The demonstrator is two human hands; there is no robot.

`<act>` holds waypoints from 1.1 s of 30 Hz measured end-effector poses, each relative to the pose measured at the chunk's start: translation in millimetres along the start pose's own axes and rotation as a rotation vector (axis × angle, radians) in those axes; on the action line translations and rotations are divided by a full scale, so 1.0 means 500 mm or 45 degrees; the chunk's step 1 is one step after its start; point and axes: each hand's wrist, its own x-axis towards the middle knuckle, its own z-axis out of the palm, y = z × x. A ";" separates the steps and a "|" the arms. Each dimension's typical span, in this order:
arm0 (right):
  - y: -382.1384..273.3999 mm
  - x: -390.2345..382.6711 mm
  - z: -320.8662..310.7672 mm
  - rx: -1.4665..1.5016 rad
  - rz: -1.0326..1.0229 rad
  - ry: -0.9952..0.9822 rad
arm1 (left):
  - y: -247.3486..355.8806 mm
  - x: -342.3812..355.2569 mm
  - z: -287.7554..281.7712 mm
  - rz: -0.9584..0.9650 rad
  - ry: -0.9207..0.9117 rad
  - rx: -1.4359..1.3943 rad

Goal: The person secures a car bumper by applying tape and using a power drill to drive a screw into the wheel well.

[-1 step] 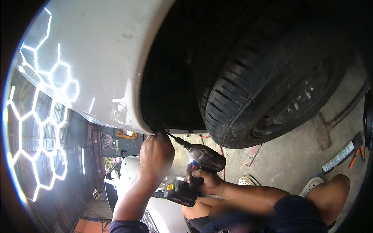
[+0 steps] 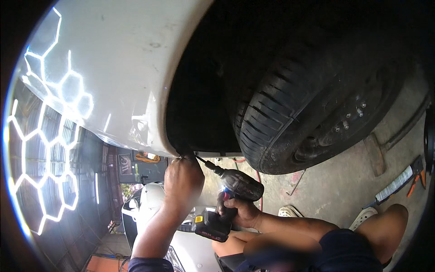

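My right hand (image 2: 242,212) is wrapped round the handle of a dark cordless impact driver (image 2: 241,183) with a black battery pack. The long bit in the driver slants up and left to the lower corner of the wheel arch. My left hand (image 2: 183,179) is closed at that same corner, against the bottom edge of a pale car body panel (image 2: 145,77). What its fingers pinch is hidden behind the knuckles. Above and to the right is a black tyre (image 2: 276,113) on a dark wheel with several lug nuts. The inside of the wheel arch is in deep shadow.
On the concrete floor (image 2: 281,195) at the right lie a caulking gun (image 2: 396,181) with orange handles and a wooden block (image 2: 374,156). A bent metal rod (image 2: 296,182) lies below the tyre. Another pale car (image 2: 149,199) stands behind my left arm.
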 end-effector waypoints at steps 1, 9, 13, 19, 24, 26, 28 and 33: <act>0.001 -0.004 -0.002 -0.038 -0.016 0.018 | 0.007 -0.002 0.003 -0.017 -0.004 -0.016; -0.003 -0.012 0.004 -0.188 -0.116 -0.011 | -0.003 -0.012 0.019 0.005 0.082 -0.042; -0.015 -0.016 0.012 -0.251 -0.133 0.031 | 0.006 -0.009 0.014 -0.009 0.080 -0.090; -0.003 -0.006 -0.005 -0.234 -0.093 0.050 | 0.005 -0.003 0.013 -0.014 -0.001 -0.037; 0.001 -0.001 -0.006 -0.181 -0.099 0.062 | 0.016 -0.001 -0.009 0.005 -0.060 -0.023; -0.006 -0.007 0.011 -0.189 -0.088 0.111 | 0.016 0.002 -0.018 -0.013 -0.108 -0.016; -0.012 -0.010 0.014 -0.219 -0.091 0.124 | 0.013 0.001 -0.021 -0.019 -0.125 -0.005; -0.018 -0.009 -0.019 -0.399 -0.153 0.150 | 0.002 -0.013 -0.015 -0.008 -0.176 0.055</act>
